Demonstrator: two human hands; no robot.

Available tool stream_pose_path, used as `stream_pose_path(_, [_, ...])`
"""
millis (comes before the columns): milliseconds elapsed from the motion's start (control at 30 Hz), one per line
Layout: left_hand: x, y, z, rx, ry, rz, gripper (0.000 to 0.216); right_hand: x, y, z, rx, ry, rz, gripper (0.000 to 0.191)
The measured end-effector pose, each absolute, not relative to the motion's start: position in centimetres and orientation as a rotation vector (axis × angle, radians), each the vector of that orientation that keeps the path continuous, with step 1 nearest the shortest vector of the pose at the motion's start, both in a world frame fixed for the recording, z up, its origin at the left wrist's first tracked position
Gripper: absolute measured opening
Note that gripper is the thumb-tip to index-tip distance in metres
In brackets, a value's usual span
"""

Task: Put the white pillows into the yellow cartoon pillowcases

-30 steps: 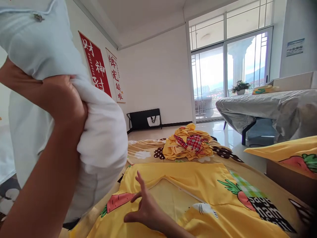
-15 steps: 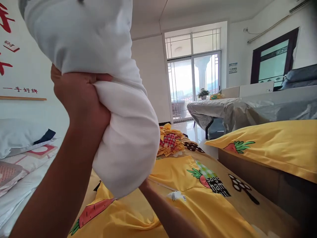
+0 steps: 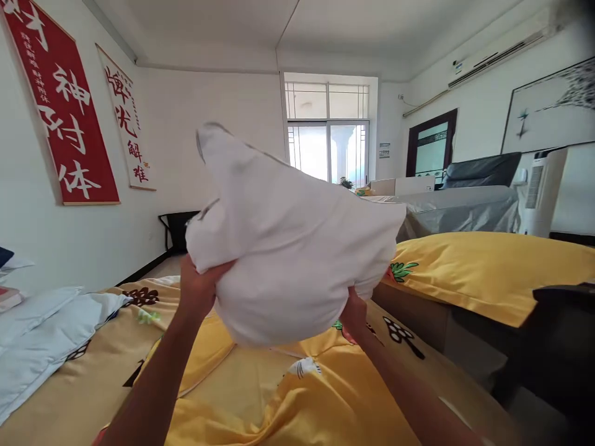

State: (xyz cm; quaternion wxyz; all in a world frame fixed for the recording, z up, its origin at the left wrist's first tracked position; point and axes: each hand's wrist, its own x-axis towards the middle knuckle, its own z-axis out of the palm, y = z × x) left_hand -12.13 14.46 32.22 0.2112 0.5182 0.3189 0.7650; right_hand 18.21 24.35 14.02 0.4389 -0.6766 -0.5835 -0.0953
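Note:
A plump white pillow (image 3: 288, 254) hangs in the air in front of me, creased and tilted, its upper left corner pointing up. My left hand (image 3: 201, 286) grips its lower left side, fingers pressed into the fabric. On the lower right edge, my right hand (image 3: 354, 313) is closed on the cloth, its fingers partly hidden by the pillow. Beneath it a yellow pillowcase (image 3: 297, 412) with a white cat print lies rumpled on the tan patterned sheet (image 3: 93, 365).
At right a yellow carrot-print pillow (image 3: 483, 266) lies on a cardboard box (image 3: 413, 305). White pillows (image 3: 56, 334) lie at the left edge. Behind stand plastic-covered furniture (image 3: 460, 210) and a black chair (image 3: 179, 229) by the wall.
The white pillow has moved down and away from me, turning from upright to spread sideways. My right hand, mostly hidden before, now shows on its right edge. The view has shifted.

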Motion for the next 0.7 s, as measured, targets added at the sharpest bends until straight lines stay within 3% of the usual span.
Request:
stream_pose_path(200, [-13.6,19.7,22.8,1.452,1.046,1.828,0.049,20.2,20.6,9.5,-1.853,-1.735,-0.182,0.045])
stream_pose_path(300, [-14.5,21.5,18.7,1.208,1.1,1.741,0.052,20.3,19.1,9.2,-1.807,-1.946,-0.001,0.053])
stream_pose_path(433, [-15.6,22.4,15.6,0.93,1.162,1.708,0.05,18.2,18.7,14.9,-1.694,-2.166,0.178,0.017])
stream_pose_path(467, [-15.8,22.4,15.3,0.915,1.15,1.697,0.049,16.9,18.8,17.2,-1.631,-2.185,0.138,0.017])
stream_pose_path(600, [-16.3,22.0,14.9,0.928,1.114,1.66,0.051,9.7,20.6,26.6,-1.153,-2.3,0.077,0.041])
stream_pose_path(700, [-16.4,21.6,14.4,0.998,1.094,1.611,0.05,4.4,23.5,30.9,-0.802,-2.535,0.18,0.089])
